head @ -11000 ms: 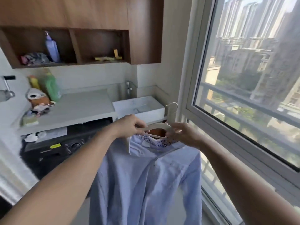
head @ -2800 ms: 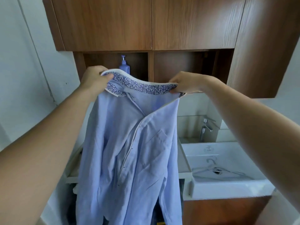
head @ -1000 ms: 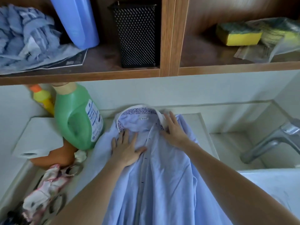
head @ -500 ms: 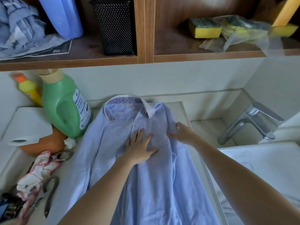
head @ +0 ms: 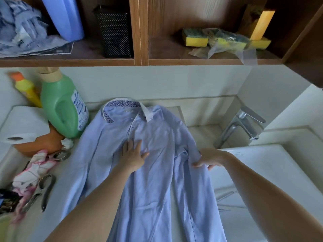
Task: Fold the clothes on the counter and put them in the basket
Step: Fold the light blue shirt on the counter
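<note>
1. Light blue dress shirt (head: 153,172): I log it lying front-up on the pale counter (head: 57,206). Its collar (head: 122,105), white outside and flower-printed inside, points toward the back wall. The lower part runs out of the near edge of my view.
2. Left hand (head: 133,154): flat on the shirt's chest, just beside the button strip. The fingers are straight and spread, pressing the cloth down and gripping nothing.
3. Right hand (head: 208,158): at the shirt's sink-side edge. I see its fingers curled round a bunched fold of cloth, clamped on it.
4. Green detergent bottle (head: 61,109): upright, just beside the shirt's shoulder on the left.
5. Yellow bottle with orange cap (head: 26,88): behind the green bottle, near the wall.
6. White paper roll (head: 22,123): resting on an orange object, left of the green bottle.
7. Pink-and-white cloth (head: 33,172) and metal pliers (head: 46,189): on the counter's left side, near the shirt's sleeve.
8. White sink (head: 279,154) with chrome faucet (head: 241,126): right of the counter. A pale hanger (head: 225,196) lies in the basin, partly hidden by the right forearm.
9. Wooden shelf (head: 70,60), 2 compartments. The left holds a crumpled blue cloth (head: 19,28), a blue bottle (head: 64,16) and a black mesh container (head: 115,32). The right holds yellow sponges (head: 196,38) and a clear plastic bag (head: 232,48).
</note>
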### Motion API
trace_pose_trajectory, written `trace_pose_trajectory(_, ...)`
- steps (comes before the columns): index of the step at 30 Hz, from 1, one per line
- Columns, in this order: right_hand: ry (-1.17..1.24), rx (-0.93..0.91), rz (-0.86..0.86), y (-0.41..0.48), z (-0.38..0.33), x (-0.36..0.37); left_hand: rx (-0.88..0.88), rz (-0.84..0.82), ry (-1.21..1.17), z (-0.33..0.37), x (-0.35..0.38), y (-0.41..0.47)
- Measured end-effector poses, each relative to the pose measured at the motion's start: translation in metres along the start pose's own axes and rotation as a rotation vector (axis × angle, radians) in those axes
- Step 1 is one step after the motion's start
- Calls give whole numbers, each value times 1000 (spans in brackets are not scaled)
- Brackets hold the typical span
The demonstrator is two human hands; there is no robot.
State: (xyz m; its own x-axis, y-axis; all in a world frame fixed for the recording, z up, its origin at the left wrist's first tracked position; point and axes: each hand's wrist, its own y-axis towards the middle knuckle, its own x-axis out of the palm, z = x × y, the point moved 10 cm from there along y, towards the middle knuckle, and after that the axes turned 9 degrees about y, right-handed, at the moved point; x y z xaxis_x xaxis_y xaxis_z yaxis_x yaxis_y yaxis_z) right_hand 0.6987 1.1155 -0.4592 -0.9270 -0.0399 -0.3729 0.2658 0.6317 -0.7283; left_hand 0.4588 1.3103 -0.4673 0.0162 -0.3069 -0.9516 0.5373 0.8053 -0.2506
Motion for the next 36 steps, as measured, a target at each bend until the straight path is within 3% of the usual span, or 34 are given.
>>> trace_pose_trajectory(1,33,-1,-4,-5,-1,-1,-8,-54,7,-1,3,-4)
trace_pose_trajectory(3,193,-46,1,-10,-16,-7,20,-7,-16,12,-11,-12)
trace_pose_trajectory(5,396,-176,5,-19,-55,-15,124,33,-198,45,-39,-24)
trace_pose_trajectory(8,629,-436,38,-41,-129,-29,264,-383,-627,121,-42,-57)
trace_pose_trajectory(10,705,-536,43,-60,-166,-32,338,-442,-672,161,-57,-80)
trace_pose_trajectory(13,709,-607,-53,-81,-194,-25,271,-196,-886,165,-99,-69)
trace_pose_trajectory(16,494,-612,148,-90,-191,-42,100,-172,-1180,142,-116,-58)
trace_pose_trajectory(17,388,-588,222,-90,-186,-46,117,-187,-1290,138,-119,-52)
trace_pose_trajectory(18,316,-557,222,-87,-179,-45,184,-81,-1236,135,-136,-53)
trace_pose_trajectory(20,342,-482,10,-82,-167,-23,213,-109,-1522,127,-151,-40)
trace_pose_trajectory(21,381,-478,-98,-84,-165,-13,137,-94,-1536,117,-156,-41)
trace_pose_trajectory(23,414,-536,-186,-88,-174,-6,49,-310,-1619,119,-139,-40)
trace_pose_trajectory(26,416,-663,-22,-100,-203,-22,-76,-334,-1238,105,-140,-44)
trace_pose_trajectory(28,339,-651,184,-107,-216,-40,-130,-223,-935,92,-153,-45)
trace_pose_trajectory(30,281,-577,344,-107,-222,-54,-143,23,-942,76,-180,-39)
trace_pose_trajectory(31,269,-533,372,-106,-223,-55,-97,37,-1052,77,-187,-38)
trace_pose_trajectory(34,347,-482,248,-99,-235,-37,57,-218,-1024,105,-178,-50)
trace_pose_trajectory(36,596,-526,112,-104,-249,-26,135,-205,-813,115,-173,-54)
